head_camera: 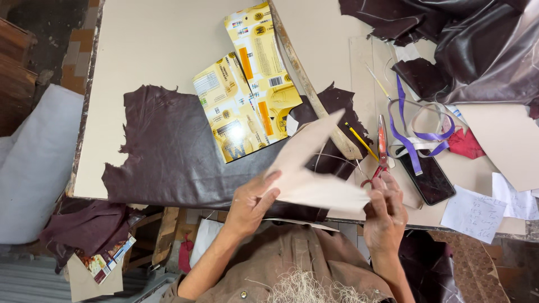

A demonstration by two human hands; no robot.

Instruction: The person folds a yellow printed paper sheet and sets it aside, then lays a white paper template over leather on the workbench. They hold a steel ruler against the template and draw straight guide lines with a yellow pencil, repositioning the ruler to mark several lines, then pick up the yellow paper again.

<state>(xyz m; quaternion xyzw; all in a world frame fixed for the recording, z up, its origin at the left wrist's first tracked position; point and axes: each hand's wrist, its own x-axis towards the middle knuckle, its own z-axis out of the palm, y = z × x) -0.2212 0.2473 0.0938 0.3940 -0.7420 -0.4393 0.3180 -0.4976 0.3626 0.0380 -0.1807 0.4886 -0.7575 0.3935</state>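
Soft, even daylight filled the room and lit the pale table brightly. Glare shone on the yellow carton and the dark leather at top right. Shadows were faint. The floor at the edges lay dimmer, lines bowed slightly outward, and focus was mostly sharp.

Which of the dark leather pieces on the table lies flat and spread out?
The large dark brown leather sheet at the table's near left edge, under the yellow flattened cartons. The leather at the top right is bunched and folded.

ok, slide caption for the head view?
Both hands hold a pale cut-out pattern piece over dark brown leather on a worktable.
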